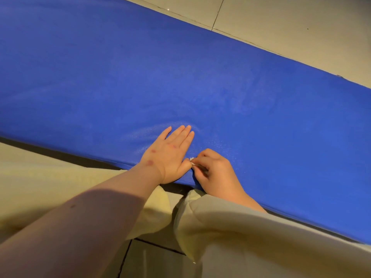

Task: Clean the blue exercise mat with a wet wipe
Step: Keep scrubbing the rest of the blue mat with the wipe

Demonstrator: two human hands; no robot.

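The blue mat lay on the tiled floor. The left hand rested flat on it, fingers straight. The right hand pinched a small white wipe near the mat's front edge.

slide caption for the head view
Left hand flat on the blue mat, right hand pinching a small white wipe near its front edge.

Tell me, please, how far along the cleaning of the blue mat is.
Early, it seems. Done: only a damp-looking sheen on the blue mat around the left hand, which lies flat near the front edge. In hand: the right hand pinches a small white wipe, mostly hidden, against the mat. Left: the wide far stretches to both sides, which look mostly dry.
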